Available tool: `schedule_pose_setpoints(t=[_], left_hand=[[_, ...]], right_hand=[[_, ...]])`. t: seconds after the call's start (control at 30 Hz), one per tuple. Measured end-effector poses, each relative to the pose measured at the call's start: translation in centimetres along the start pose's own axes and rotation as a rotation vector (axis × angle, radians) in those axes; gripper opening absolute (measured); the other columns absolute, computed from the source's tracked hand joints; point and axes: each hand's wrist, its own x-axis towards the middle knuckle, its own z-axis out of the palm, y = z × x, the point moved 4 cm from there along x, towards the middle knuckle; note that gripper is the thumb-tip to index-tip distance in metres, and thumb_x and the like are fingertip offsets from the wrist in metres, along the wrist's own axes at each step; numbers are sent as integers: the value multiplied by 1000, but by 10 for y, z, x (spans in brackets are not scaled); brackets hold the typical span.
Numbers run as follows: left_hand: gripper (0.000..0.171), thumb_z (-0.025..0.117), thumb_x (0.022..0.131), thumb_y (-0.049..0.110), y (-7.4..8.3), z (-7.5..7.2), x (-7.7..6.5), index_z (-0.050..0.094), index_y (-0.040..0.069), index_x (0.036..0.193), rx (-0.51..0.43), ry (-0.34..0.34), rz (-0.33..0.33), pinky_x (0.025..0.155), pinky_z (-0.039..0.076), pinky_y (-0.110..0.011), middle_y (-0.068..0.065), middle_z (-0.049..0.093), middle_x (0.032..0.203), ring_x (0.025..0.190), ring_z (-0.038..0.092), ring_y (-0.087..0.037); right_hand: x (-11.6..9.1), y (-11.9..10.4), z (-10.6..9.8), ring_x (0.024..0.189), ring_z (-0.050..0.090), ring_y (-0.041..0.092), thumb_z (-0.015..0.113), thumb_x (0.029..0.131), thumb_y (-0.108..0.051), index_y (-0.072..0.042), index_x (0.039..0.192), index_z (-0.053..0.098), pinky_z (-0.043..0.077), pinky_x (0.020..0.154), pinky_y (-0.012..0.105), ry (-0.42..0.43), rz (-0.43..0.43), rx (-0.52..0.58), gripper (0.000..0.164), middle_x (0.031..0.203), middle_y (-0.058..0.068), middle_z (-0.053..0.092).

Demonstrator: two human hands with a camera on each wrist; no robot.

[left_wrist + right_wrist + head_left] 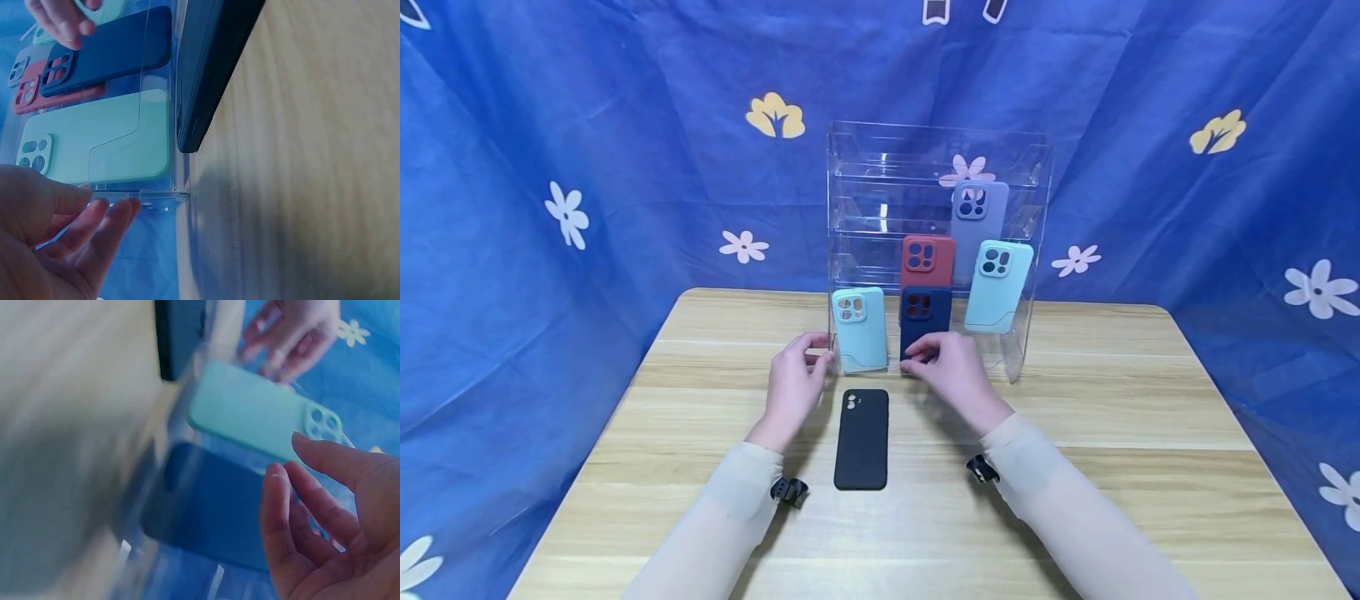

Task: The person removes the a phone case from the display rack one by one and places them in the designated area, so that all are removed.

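Note:
A clear tiered rack (859,200) stands on the table. At its left side edge my left hand (796,375) pinches the clear wall between thumb and fingers, beside a mint phone case (861,333) in the bottom tier. My right hand (953,367) hovers before a navy phone case (925,323), its fingers loosely bent with nothing between them. Behind the navy one rises a red phone case (943,260). Higher to the right are a lavender phone case (981,229) and a second mint phone case (1000,287), which leans. A black phone case (861,442) lies flat between my forearms.
The wooden table (1112,483) extends to both sides of the rack. A blue flowered cloth (662,192) hangs behind and at the sides. Each wrist carries a small black camera mount, one on the left sleeve (722,500).

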Motion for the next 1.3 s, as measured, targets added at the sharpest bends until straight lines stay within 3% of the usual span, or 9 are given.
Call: schedule_pose_setpoints(t=[0.2, 0.37, 0.5, 0.77, 1.3], left_hand=[[29, 70, 97, 5, 0, 0, 0, 68, 3, 126, -1, 2, 5, 72, 66, -37, -15, 72, 121, 93, 76, -31], [29, 70, 96, 4, -1, 1, 0, 68, 3, 125, 3, 8, 1, 73, 66, -37, -14, 72, 121, 93, 76, -30], [29, 69, 97, 5, -1, 2, 0, 67, 4, 126, 3, 0, -2, 73, 66, -36, -14, 72, 121, 93, 76, -30], [28, 69, 98, 5, 1, 2, 0, 68, 3, 125, -1, 6, 7, 74, 66, -36, -15, 72, 120, 93, 76, -30], [28, 69, 97, 5, -1, 3, 0, 68, 4, 125, -15, 8, -1, 70, 65, -32, -13, 72, 120, 92, 76, -29]], right_hand=[[10, -3, -33, 71, 66, 15, 84, 88, -21, -13, 103, 79, 53, 62, 27, 120, -11, -42, 18, 92, 1, 77], [19, -2, -50, 80, 70, 19, 83, 88, -16, -10, 110, 77, 60, 72, 31, 234, -93, -72, 24, 103, 8, 75], [24, 2, -58, 86, 71, 22, 83, 88, -15, -10, 116, 75, 62, 77, 35, 285, -107, -95, 30, 114, 10, 70], [36, 10, -59, 91, 70, 23, 80, 91, -14, -13, 127, 72, 62, 82, 34, 294, -142, -46, 37, 122, 10, 64], [39, 20, -58, 90, 73, 22, 75, 94, -8, -9, 115, 77, 64, 82, 34, 322, -210, 69, 21, 109, 9, 72]])
